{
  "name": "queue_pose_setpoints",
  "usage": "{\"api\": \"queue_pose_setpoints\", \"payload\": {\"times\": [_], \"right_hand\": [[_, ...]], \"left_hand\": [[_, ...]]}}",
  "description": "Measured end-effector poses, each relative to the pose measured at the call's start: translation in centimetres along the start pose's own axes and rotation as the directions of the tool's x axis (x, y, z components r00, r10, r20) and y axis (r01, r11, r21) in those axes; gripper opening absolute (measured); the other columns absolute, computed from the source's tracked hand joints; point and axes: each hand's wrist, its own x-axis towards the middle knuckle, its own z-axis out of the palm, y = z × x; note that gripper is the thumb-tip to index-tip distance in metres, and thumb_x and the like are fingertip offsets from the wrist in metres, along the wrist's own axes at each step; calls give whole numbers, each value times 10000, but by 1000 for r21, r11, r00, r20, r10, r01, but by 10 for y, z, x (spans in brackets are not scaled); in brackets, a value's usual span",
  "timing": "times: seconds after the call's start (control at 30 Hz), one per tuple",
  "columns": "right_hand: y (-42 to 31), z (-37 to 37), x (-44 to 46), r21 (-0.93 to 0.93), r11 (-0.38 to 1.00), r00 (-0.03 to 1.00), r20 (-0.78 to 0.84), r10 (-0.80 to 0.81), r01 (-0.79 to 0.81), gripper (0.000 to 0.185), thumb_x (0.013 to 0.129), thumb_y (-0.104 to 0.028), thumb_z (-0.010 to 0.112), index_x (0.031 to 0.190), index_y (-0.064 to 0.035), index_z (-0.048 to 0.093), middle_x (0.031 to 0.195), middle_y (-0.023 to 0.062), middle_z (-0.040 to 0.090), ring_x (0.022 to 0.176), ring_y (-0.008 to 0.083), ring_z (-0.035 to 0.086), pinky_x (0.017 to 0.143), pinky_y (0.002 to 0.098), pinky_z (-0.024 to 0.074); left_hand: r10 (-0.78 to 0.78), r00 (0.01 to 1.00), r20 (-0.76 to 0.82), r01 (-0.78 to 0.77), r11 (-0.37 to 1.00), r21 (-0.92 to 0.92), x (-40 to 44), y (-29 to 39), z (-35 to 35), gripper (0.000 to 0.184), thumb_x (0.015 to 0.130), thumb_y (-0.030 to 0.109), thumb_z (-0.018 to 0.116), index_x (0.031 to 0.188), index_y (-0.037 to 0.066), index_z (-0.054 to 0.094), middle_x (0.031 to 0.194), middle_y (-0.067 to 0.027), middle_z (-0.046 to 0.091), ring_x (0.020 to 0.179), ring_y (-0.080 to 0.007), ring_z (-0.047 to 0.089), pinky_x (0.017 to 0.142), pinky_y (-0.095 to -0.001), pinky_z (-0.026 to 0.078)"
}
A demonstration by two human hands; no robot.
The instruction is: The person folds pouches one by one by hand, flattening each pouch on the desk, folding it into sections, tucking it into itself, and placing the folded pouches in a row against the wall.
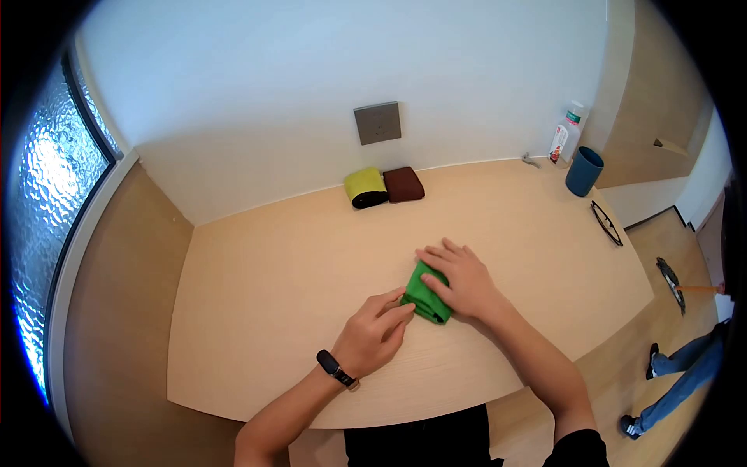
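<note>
A small folded green cloth [428,300] lies on the light wooden table [272,296]. My right hand [461,279] rests on its upper right part, fingers spread, with the thumb across the cloth. At the cloth's lower left edge, my left hand [373,331] has its fingertips touching the fabric, the fingers bent and apart. A black band is on my left wrist. Layered folds show at the cloth's near edge.
Near the wall lie a yellow-green folded item [364,185] and a dark brown one [404,184]. At the back right stand a bottle [566,136] and a blue cup [584,172], with glasses [606,223] nearby. Another person's legs [685,373] show at right.
</note>
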Motion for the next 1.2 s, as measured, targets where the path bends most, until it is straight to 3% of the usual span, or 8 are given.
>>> {"api": "queue_pose_setpoints", "payload": {"times": [0.17,0.37,0.87,0.93,1.0,1.07,1.17,1.2], "right_hand": [[24,-2,1,3,998,965,-255,55,-56,491,975,-337,632,1420,-134,602,1483,188,535,1432,419,422,1189,557,311],[-12,-3,-13,-176,973,986,-48,-161,150,557,946,-377,643,1462,-184,560,1528,172,493,1476,414,358,1192,623,257],[112,15,151,-252,854,874,-311,374,-455,577,962,-491,554,1460,-200,569,1589,145,439,1540,394,238,1213,651,163],[94,35,172,-178,919,848,-477,232,-352,543,930,-466,596,1385,-172,633,1561,170,460,1515,404,284,1214,630,188],[44,46,190,274,962,955,-277,103,-24,506,897,-431,637,1311,-142,674,1523,177,489,1475,414,344,1209,594,228],[-2,71,193,-147,982,944,-292,-155,116,531,870,-402,664,1334,-143,649,1481,168,530,1409,394,421,1186,551,280],[-20,99,210,-173,984,965,-263,-15,-32,575,860,-396,660,1367,-129,610,1493,163,526,1405,394,412,1201,581,245],[-22,111,210,-210,978,915,-392,-90,6,503,842,-309,681,1308,-124,652,1405,173,601,1312,389,506,1150,555,348]], "left_hand": [[18,997,77,-23,998,64,-1,0,-6,232,850,-8,699,1069,54,742,1296,-190,630,1007,-303,677,854,-382,581],[85,992,98,-92,993,69,-1,-5,-4,211,827,-6,707,1023,65,744,1265,-176,641,1061,-328,649,872,-403,567],[108,986,125,-123,985,122,-1,-8,-1,216,836,36,700,1046,88,705,1205,-98,660,1101,-303,612,927,-418,512],[108,985,132,-125,984,129,-3,-9,-1,219,839,39,699,1053,89,704,1209,-96,658,1106,-302,610,927,-416,511],[107,984,143,-126,983,135,-4,-11,-1,229,848,44,693,1072,93,701,1224,-93,651,1117,-299,605,928,-418,510],[106,984,142,-124,984,131,-4,-10,-1,223,849,42,692,1066,92,703,1216,-94,654,1119,-296,604,930,-417,510],[136,981,138,-151,983,102,-3,-14,-1,203,848,36,689,1042,87,710,1188,-96,665,1109,-295,610,927,-415,513],[153,981,120,-162,985,66,-4,-15,-1,188,846,31,688,1025,82,714,1168,-97,672,1095,-297,617,922,-414,516]]}}
